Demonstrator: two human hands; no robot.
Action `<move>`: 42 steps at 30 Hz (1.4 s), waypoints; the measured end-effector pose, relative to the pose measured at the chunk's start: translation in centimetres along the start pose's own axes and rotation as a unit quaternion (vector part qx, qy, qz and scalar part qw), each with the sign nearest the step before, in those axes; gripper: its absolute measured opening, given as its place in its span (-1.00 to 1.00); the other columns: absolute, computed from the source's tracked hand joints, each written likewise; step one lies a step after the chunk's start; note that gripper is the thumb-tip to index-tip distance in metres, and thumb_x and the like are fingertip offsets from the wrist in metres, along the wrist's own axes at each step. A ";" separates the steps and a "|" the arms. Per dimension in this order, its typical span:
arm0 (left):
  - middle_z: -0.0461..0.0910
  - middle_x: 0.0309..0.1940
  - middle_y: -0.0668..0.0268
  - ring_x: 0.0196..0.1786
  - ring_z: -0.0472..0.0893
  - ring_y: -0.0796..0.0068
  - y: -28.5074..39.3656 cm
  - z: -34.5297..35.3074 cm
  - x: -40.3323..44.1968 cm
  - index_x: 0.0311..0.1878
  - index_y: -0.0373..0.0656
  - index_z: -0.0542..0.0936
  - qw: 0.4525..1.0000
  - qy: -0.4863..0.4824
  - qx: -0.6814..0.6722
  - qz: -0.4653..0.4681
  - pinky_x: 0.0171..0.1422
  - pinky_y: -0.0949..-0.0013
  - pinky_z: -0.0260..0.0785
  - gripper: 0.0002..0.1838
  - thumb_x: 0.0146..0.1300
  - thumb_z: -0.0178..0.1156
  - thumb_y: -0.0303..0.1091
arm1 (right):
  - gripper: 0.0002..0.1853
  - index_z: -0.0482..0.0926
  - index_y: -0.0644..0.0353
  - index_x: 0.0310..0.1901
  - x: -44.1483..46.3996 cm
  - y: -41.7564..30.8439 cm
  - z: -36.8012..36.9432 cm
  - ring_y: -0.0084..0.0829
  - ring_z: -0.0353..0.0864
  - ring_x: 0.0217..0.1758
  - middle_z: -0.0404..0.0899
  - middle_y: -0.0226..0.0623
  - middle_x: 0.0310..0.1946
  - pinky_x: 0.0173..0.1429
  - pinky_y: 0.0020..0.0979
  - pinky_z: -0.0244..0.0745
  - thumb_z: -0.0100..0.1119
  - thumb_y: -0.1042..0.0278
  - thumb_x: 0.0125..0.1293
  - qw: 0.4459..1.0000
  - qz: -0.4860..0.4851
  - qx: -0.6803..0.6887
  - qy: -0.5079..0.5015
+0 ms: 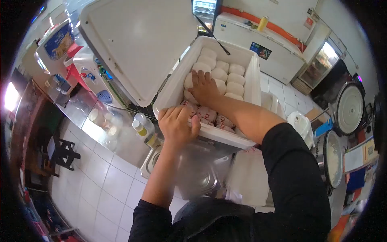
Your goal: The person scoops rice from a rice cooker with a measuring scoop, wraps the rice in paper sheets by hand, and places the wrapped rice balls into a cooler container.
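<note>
A white cool box [255, 86] stands in front of me with its white lid [139, 44] raised on the left side. Rows of round white buns [235, 79] fill its far part. Nearer to me lie several round things in clear wrappers with red print [206, 114]. Over the near rim my left hand [177, 123] is curled, its fingers wrapped on the edge. My right hand [204, 88] reaches inside, palm down on the buns at the left, fingers stretched out; what lies under the palm is hidden.
To the left are a water dispenser [90, 76], bottles with yellow caps [140, 128] and a dark stool [62, 153]. Right of me stand a large pot [331, 157] and a round lid [349, 108]. A chest freezer [258, 46] lines the back wall.
</note>
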State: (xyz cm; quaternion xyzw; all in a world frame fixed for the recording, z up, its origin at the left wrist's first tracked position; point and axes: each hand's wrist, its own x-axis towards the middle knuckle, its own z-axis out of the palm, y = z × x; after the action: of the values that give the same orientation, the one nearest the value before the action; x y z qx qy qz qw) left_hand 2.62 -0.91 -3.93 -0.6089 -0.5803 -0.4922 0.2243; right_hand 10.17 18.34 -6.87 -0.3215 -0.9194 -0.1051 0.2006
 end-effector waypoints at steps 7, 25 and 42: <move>0.63 -0.45 0.23 -0.33 0.62 0.16 -0.1 0.3 -0.1 -0.41 -0.10 0.62 1.000 -0.016 0.024 -0.003 -0.11 0.19 0.30 -0.87 -0.01 0.19 -0.30 | -0.13 0.20 0.41 0.44 0.5 0.8 1.0 0.11 0.34 0.30 0.31 0.12 0.28 0.23 0.05 0.47 0.20 -0.13 0.35 0.999 0.027 0.031 -0.022; 0.59 -0.38 0.26 -0.26 0.54 0.33 11.7 -8.2 1.2 -0.15 -0.24 0.60 0.922 -0.042 -0.384 0.010 -0.10 0.21 0.36 -0.71 0.46 0.10 -0.17 | -0.63 0.53 0.29 0.15 -44.0 17.3 -14.0 -0.18 0.62 0.10 0.61 -0.07 0.04 0.26 -0.26 0.47 0.22 0.52 0.31 0.863 0.463 0.171 0.106; 0.56 -0.02 0.34 0.00 0.54 0.34 32.2 -9.3 1.7 -0.08 -0.02 0.53 0.775 -0.284 -0.461 0.325 -0.04 0.18 0.35 -0.78 0.39 0.18 -0.11 | -0.52 0.38 0.34 0.15 -63.3 17.9 -6.6 0.15 0.46 0.14 0.51 0.05 0.03 0.24 0.05 0.37 0.33 0.39 0.27 0.884 0.461 -0.030 -0.072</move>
State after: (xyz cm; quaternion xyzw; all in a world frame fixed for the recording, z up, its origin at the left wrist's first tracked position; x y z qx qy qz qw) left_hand 29.08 -15.21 10.98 -0.9038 -0.0890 -0.4034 -0.1116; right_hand 68.63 -4.79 -27.44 -0.7213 -0.6761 -0.0052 0.1503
